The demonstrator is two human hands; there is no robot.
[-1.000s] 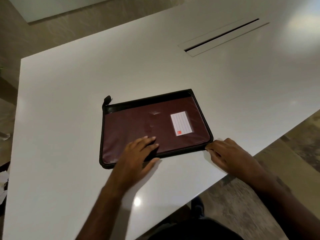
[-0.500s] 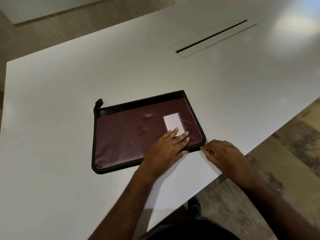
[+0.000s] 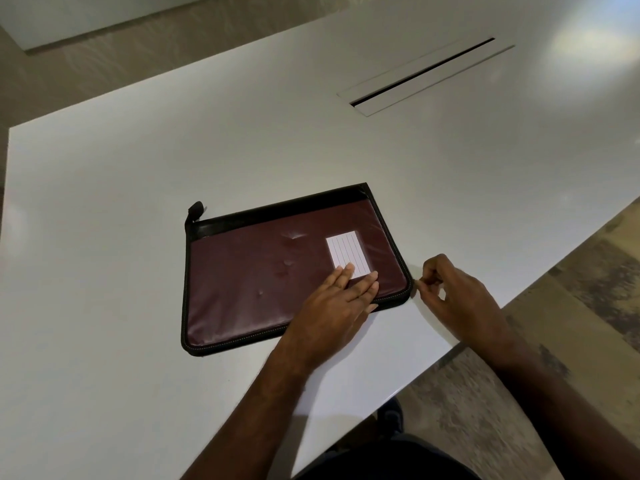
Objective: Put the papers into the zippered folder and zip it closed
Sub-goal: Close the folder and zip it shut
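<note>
A maroon zippered folder [image 3: 263,278] with black edging lies flat on the white table [image 3: 138,168]. A white lined label [image 3: 346,252] sits on its right part. My left hand [image 3: 337,299] presses flat on the folder's near right area, fingers straight and covering the label's lower edge. My right hand [image 3: 457,296] is at the folder's near right corner, thumb and forefinger pinching something small there, apparently the zipper pull [image 3: 418,281]. A black tab [image 3: 195,210] sticks out at the far left corner. No loose papers are visible.
A long cable slot [image 3: 426,76] is set into the table at the far right. The table's near edge runs diagonally past my right wrist, with patterned floor [image 3: 571,306] beyond it. A second white surface [image 3: 86,15] lies at the top left.
My left hand slid right along the folder, from its near middle to beside the label. My right hand stayed at the near right corner and its fingers closed into a pinch.
</note>
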